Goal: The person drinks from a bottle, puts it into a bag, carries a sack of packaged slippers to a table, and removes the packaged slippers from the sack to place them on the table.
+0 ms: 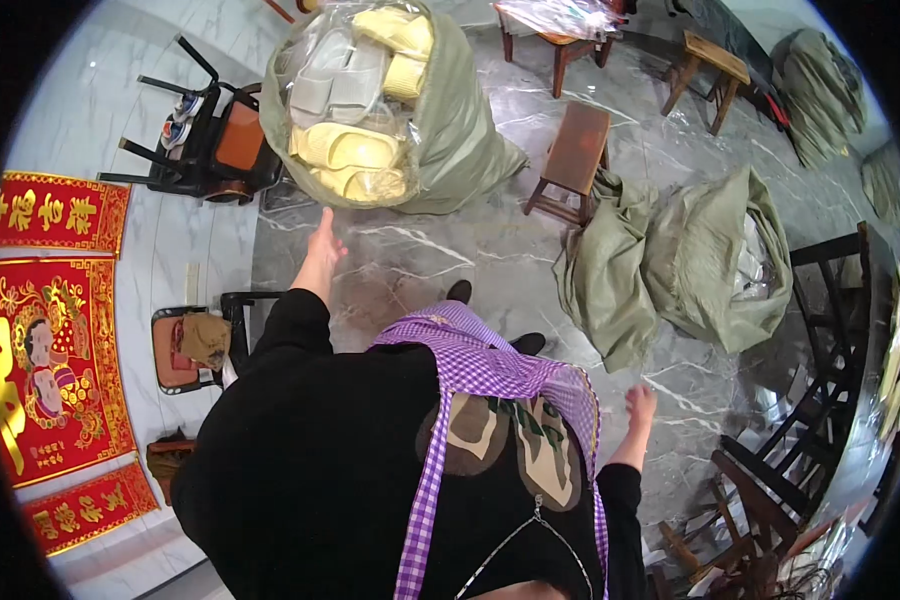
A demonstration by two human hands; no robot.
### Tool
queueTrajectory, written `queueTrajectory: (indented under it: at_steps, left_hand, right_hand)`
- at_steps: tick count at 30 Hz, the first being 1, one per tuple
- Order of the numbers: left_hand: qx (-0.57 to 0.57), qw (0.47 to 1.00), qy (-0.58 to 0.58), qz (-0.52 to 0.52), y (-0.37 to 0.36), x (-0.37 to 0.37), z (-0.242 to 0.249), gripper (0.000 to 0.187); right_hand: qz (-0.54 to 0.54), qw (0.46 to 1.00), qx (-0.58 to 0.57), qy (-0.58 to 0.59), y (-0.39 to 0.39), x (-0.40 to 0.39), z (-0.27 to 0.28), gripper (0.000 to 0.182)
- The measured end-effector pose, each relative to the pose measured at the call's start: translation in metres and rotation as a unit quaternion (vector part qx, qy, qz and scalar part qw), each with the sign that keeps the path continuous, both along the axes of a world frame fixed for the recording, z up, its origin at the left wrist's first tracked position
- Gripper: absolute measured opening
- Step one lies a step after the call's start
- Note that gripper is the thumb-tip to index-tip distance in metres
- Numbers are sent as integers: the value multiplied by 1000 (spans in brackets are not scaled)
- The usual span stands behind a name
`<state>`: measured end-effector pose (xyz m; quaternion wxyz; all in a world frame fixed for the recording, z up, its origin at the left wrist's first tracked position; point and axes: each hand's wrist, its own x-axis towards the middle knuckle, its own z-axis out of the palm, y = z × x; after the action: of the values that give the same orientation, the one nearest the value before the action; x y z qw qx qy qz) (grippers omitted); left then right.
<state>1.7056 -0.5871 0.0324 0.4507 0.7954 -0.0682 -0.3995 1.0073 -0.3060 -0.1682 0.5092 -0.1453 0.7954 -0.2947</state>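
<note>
My left hand (324, 246) reaches forward just below a large green woven sack (455, 125), its fingers stretched out and holding nothing. Whether a fingertip touches the sack's rim I cannot tell. Inside the open sack, yellow slippers (348, 148) and grey slippers (341, 82) lie in clear plastic. Low at my right side hangs my right hand (641, 402), its fingers partly curled and small in view; what they hold, if anything, cannot be made out. A crumpled green sack (610, 270) lies above it on the floor.
A wooden stool (574, 148) stands right of the slipper sack. Another open sack (715, 262) sits at the right, near dark chair frames (820, 350). Stacked chairs (215, 140) stand at the left wall, a small wooden bench (708, 75) at the upper right.
</note>
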Motion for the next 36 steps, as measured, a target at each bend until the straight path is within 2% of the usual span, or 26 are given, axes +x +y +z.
queueTrajectory:
  at_steps: [1,2,3,4,5,7,8,9,11,13,14,15,16,17,18,19,21,23,25,28,29,31,34,36]
  left_hand:
    - [0,1000,2,4,-7,9,-2,87]
    - [0,1000,5,7,-14,17,-5,87]
    - [-5,1000,7,11,-20,21,-3,87]
    - [-11,1000,10,15,-28,26,1,87]
    - [-16,1000,12,17,-35,32,1,88]
    - [-20,1000,22,5,-50,58,-8,89]
    - [-23,999,27,-5,-59,70,-13,89]
    - [-38,996,79,-29,-65,74,-2,86]
    - [-87,993,75,0,-83,73,5,80]
    - [-162,985,64,-1,-103,96,-19,76]
    - [-216,975,53,-14,-115,119,-62,75]
    - [-269,962,41,-27,-125,140,-84,73]
    - [-235,971,33,20,-123,126,-57,74]
    - [-259,966,-8,-23,-126,130,-56,73]
    - [-128,991,37,6,-126,138,-56,63]
    - [-187,981,52,17,-125,148,-73,53]
    - [-176,983,51,26,-122,165,-79,46]
    - [-205,968,114,84,-119,165,-48,42]
    - [-169,975,111,92,-118,181,-43,40]
    - [-220,940,197,171,-122,211,-68,41]
    - [-214,943,174,185,-124,204,-49,40]
    - [-261,937,183,142,-119,194,-9,41]
    - [-306,930,184,88,-105,189,19,44]
    - [-325,925,180,76,-86,195,18,46]
  right_hand:
    - [64,997,-15,41,-34,9,5,23]
    - [82,988,-106,75,-64,24,-5,30]
    - [275,933,-118,198,-102,28,-24,34]
    - [246,946,-171,123,-135,63,2,34]
    - [302,919,-190,166,-164,86,-14,38]
    - [332,923,-179,71,-224,178,94,50]
    - [314,931,-182,42,-250,222,131,48]
    - [327,911,-247,36,-277,250,106,52]
    - [314,896,-311,28,-328,319,103,54]
    - [311,899,-304,51,-375,391,158,55]
    - [290,911,-290,33,-396,422,179,56]
    - [269,923,-276,13,-416,450,198,58]
    - [246,933,-263,-9,-435,476,209,59]
    - [234,933,-272,1,-456,500,206,58]
    - [220,935,-280,12,-475,518,193,57]
    - [203,936,-288,24,-492,531,177,56]
    - [166,957,-234,38,-520,549,138,51]
    - [154,966,-199,66,-540,554,133,44]
    - [165,965,-174,107,-532,555,135,35]
    - [-21,971,-230,55,-519,561,155,27]
    - [-49,962,-269,8,-517,560,157,28]
    - [-101,931,-340,-88,-512,558,158,29]
    - [-88,923,-345,-145,-492,551,212,32]
    - [-74,911,-330,-237,-474,549,249,32]
